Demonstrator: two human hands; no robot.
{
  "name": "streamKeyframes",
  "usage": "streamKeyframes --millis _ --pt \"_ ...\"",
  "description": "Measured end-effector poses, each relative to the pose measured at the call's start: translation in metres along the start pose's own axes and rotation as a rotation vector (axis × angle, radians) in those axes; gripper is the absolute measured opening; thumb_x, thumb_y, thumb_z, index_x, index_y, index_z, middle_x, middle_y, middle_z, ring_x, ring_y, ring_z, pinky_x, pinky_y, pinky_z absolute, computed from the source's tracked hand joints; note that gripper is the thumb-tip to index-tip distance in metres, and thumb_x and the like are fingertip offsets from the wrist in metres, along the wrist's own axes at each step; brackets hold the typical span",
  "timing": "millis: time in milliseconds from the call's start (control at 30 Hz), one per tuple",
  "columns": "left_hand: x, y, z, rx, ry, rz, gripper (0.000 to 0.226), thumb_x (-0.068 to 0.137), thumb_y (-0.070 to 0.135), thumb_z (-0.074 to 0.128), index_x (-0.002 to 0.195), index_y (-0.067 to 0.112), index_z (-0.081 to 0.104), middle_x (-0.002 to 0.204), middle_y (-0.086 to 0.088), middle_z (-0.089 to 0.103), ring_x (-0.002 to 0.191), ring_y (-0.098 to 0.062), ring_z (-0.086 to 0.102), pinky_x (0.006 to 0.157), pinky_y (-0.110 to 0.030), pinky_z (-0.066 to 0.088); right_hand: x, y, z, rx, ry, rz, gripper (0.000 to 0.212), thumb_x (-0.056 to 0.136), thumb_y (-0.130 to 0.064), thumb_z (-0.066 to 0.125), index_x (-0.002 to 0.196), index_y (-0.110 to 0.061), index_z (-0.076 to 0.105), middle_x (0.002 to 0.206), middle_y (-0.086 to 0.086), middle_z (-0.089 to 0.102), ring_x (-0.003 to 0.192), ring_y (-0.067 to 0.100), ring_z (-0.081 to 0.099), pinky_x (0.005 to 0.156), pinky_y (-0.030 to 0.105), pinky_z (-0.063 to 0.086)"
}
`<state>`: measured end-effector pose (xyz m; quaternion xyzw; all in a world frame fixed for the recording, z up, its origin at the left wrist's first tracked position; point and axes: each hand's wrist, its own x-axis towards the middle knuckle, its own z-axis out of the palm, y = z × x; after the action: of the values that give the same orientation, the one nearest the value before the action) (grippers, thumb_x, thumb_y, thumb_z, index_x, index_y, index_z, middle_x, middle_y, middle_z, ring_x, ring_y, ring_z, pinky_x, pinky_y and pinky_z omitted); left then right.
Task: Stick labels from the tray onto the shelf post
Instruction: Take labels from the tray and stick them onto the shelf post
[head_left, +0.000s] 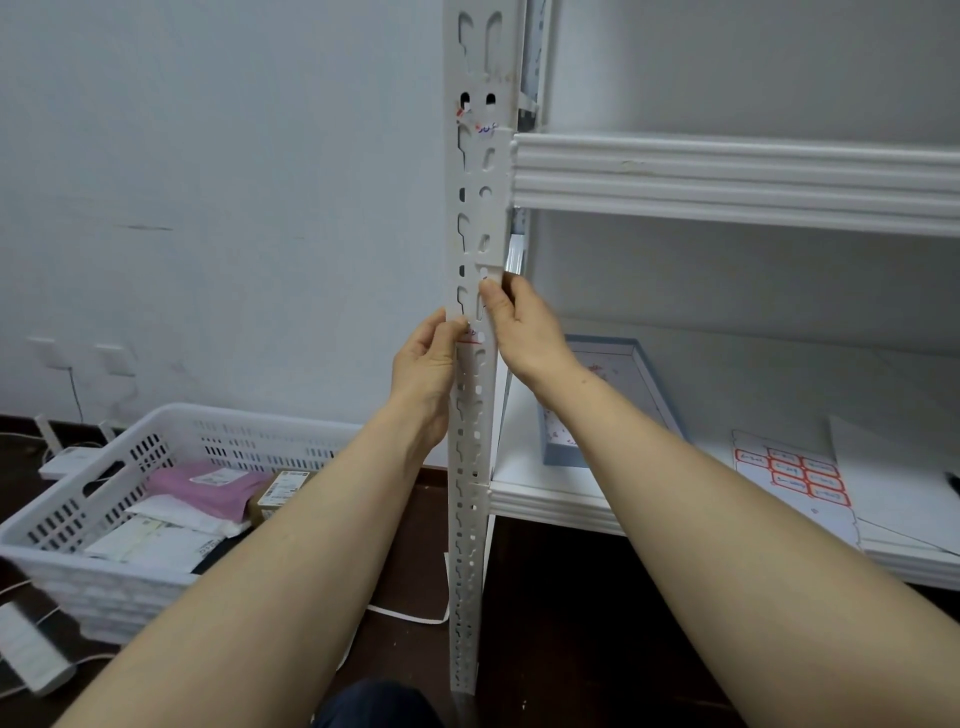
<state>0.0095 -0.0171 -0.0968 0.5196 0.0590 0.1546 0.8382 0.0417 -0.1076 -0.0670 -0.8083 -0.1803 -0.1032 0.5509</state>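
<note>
A white perforated shelf post (470, 249) stands upright at centre, at the shelving's left front corner. The left hand (423, 364) grips its left edge, thumb on the front. The right hand (524, 332) grips the right edge slightly higher, thumb pressed on the front face. Between the thumbs a red-edged label (471, 338) lies on the post. Bare wall (208, 182) opens to the left; a shelf beam (727, 176) juts right above the hands. On the lower shelf (545, 501) a blue-walled tray (563, 449) sits near the post, with a red-bordered label sheet (795, 475) further right. A white basket (62, 519) of parcels stands on the dark floor (571, 623).
</note>
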Motion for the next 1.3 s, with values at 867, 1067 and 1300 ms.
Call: streamKeyframes --millis 867,1067,1300 --pt "0.011 0.004 -0.014 0.7 -0.036 0.34 0.024 0.092 0.021 0.051 0.075 0.014 0.066 0.066 0.003 0.062 0.061 -0.004 0.05 0.062 -0.024 0.04 -0.001 -0.003 -0.001 -0.002 -0.008 0.006 0.036 0.099 -0.034 0.036 0.122 -0.009 0.048 0.115 0.009 0.06 0.103 0.021 0.055 0.088 0.032 0.043" --pt "0.011 0.001 -0.017 0.669 -0.101 0.354 0.025 0.089 0.024 0.061 0.073 0.005 0.058 0.061 0.002 0.049 0.06 -0.012 0.042 0.062 -0.028 0.037 -0.001 -0.002 -0.001 0.014 -0.007 0.007 0.037 0.099 -0.035 0.037 0.125 -0.01 0.047 0.117 0.007 0.059 0.106 0.019 0.053 0.09 0.031 0.042" --pt "0.011 -0.004 -0.016 0.636 -0.094 0.374 0.027 0.089 0.011 0.059 0.067 0.027 0.055 0.057 0.012 0.05 0.059 -0.007 0.042 0.06 -0.019 0.038 0.0 -0.002 0.0 0.036 0.0 0.011 0.037 0.099 -0.034 0.038 0.124 -0.009 0.048 0.118 0.007 0.06 0.107 0.021 0.055 0.093 0.034 0.044"
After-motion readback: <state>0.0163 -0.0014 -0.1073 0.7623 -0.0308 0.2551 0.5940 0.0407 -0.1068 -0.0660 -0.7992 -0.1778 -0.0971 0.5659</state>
